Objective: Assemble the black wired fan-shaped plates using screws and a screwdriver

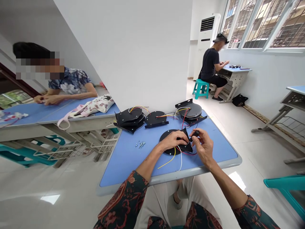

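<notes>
A black round plate with a raised bracket edge lies on the blue desk in front of me. My left hand rests over it, fingers bent and closed against the bracket. Yellow, white and red wires trail from the plate toward the desk's front edge. My right hand grips a small black-handled screwdriver at the bracket's right side. Its tip is close to my left fingertips, and I cannot tell whether it touches a screw. Loose silver screws are scattered on the desk to the left.
Along the desk's back edge sit stacked black plates, a single plate and another stack, all with wires. A white pillar stands behind. One person sits at the left desks with a cloth bag; another sits far right.
</notes>
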Tool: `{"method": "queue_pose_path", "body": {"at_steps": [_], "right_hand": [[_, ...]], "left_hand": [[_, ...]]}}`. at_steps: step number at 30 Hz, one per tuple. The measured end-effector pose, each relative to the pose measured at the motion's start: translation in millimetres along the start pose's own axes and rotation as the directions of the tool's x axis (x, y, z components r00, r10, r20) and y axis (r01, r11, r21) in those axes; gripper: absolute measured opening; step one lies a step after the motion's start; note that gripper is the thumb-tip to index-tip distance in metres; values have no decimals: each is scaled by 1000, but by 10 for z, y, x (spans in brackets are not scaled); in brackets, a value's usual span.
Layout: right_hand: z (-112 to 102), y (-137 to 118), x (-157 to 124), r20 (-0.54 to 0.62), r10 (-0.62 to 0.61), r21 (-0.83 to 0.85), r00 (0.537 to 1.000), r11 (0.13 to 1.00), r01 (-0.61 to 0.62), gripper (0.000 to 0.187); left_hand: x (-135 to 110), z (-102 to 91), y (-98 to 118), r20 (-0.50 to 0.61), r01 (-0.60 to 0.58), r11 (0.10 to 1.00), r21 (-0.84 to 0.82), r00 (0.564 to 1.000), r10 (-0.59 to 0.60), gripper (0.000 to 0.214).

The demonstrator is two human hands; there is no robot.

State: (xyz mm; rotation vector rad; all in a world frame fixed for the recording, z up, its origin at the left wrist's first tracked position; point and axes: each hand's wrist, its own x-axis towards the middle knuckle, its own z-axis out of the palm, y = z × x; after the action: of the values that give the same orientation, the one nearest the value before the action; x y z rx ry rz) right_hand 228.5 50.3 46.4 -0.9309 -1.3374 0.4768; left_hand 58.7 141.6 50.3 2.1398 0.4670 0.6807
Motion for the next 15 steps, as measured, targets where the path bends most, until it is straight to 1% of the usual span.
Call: {"method": "queue_pose_path", "body": {"at_steps": [3, 9, 15], "right_hand": [[3, -5, 8, 0, 22, -12, 1000, 1000, -22, 22], [27, -7, 41, -13, 45, -28, 999, 999, -46, 23], [30, -12, 105, -7, 73, -99, 997, 992, -73, 23]], "left_hand": [[15, 6, -3, 3, -13, 1000, 14, 1000, 13, 14], [24, 31, 6, -8, 20, 999, 40, 1000, -20, 18], [20, 25, -9, -16, -11, 999, 33, 1000, 12, 16]]}}
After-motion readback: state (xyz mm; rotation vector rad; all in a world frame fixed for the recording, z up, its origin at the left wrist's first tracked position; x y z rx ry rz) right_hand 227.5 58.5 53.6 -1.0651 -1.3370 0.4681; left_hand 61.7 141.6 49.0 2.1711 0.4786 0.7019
